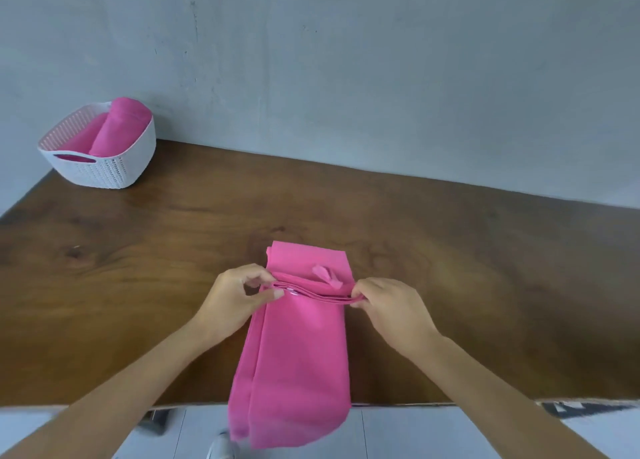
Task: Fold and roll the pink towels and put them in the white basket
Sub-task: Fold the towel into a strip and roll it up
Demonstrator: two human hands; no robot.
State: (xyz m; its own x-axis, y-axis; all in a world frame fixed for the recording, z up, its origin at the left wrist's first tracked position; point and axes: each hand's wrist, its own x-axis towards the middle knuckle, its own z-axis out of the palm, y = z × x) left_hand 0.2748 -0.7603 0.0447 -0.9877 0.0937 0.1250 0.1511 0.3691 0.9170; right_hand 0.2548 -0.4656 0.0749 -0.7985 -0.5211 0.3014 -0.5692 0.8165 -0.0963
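A pink towel point(298, 348), folded into a long narrow strip, lies across the table point(485, 268) near the middle of its front edge. Its far end rests flat on the wood, and its near end hangs over the front edge and down towards the pale floor point(398, 434).

Partway along the strip the cloth is doubled into a raised fold that runs from side to side. The left hand point(232, 299) pinches the left end of this fold between thumb and forefinger, with the other fingers curled in loosely behind. The right hand point(391, 309) pinches the right end in the same way, thumb underneath and fingertips on top, holding several layers of cloth. Both hands sit just above the strip with the fold stretched between them. A small pink loop point(327, 275) sticks up from the towel just beyond the fold, nearer the right hand.

The white basket point(114, 171) stands at the far left corner of the table, close to the grey wall point(346, 60) and well apart from the hands. Two rolled towels point(121, 126) lie in it side by side; the right one sits higher, its far end resting on the rim
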